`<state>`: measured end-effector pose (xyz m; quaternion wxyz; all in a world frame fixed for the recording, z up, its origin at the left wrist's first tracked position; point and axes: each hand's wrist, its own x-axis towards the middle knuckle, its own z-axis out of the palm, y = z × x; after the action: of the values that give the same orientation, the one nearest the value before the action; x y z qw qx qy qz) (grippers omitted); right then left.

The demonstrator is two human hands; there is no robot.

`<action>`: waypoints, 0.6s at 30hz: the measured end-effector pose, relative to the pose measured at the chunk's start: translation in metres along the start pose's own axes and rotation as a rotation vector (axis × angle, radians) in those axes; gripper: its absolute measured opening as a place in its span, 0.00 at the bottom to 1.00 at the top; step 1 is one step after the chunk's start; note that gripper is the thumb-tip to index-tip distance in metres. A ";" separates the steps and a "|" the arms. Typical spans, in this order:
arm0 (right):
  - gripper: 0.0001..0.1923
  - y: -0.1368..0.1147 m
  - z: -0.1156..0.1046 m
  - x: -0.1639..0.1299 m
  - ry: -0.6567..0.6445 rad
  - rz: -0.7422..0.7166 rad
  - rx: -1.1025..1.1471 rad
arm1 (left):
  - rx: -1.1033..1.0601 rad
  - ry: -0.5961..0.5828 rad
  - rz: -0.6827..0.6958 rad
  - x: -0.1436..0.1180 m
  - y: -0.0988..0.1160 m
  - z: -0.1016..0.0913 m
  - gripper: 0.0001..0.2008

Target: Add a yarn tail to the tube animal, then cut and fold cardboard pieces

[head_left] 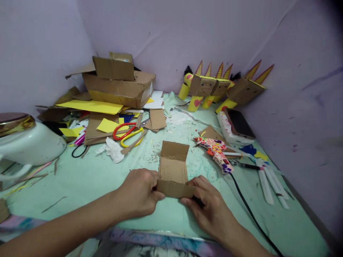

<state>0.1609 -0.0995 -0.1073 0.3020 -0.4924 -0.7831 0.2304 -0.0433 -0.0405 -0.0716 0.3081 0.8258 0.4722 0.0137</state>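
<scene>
A strip of brown corrugated cardboard [173,167] lies on the pale green table surface [88,182], with both of its end flaps folded upward. My left hand [139,192] pinches the left side of the near flap. The right side of that same flap is held by my right hand [207,205]. Both hands rest low on the table near its front edge.
A patterned glue gun [217,151] with a black cord [252,214] lies to the right, with white glue sticks [270,182] beyond it. Red and yellow scissors [128,134], cardboard boxes [120,84], yellow paper, cardboard animal figures [214,87] and a white pot [29,141] crowd the back and left.
</scene>
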 end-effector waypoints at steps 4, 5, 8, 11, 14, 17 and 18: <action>0.13 -0.005 0.004 0.002 0.088 0.050 -0.183 | 0.127 -0.003 -0.093 0.002 0.006 -0.001 0.10; 0.14 -0.005 0.004 0.002 0.093 0.056 -0.221 | 0.157 0.005 -0.101 0.002 0.007 -0.001 0.11; 0.14 -0.003 0.002 0.001 0.073 0.061 -0.222 | 0.207 0.020 -0.078 0.000 0.006 -0.001 0.11; 0.13 0.001 -0.002 0.001 0.027 0.067 -0.131 | 0.230 0.025 -0.008 -0.004 0.001 0.001 0.11; 0.12 0.003 -0.003 0.001 0.008 0.105 -0.066 | 0.266 0.007 0.066 -0.005 -0.002 0.003 0.11; 0.09 0.002 -0.004 0.002 -0.013 0.122 -0.043 | 0.289 -0.041 0.157 -0.004 -0.004 0.003 0.10; 0.07 0.002 -0.006 0.002 -0.033 0.127 -0.041 | 0.289 -0.052 0.179 -0.003 -0.004 0.003 0.10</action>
<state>0.1656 -0.0961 -0.1033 0.2635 -0.5435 -0.7596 0.2412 -0.0468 -0.0429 -0.0751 0.1959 0.9003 0.3857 -0.0480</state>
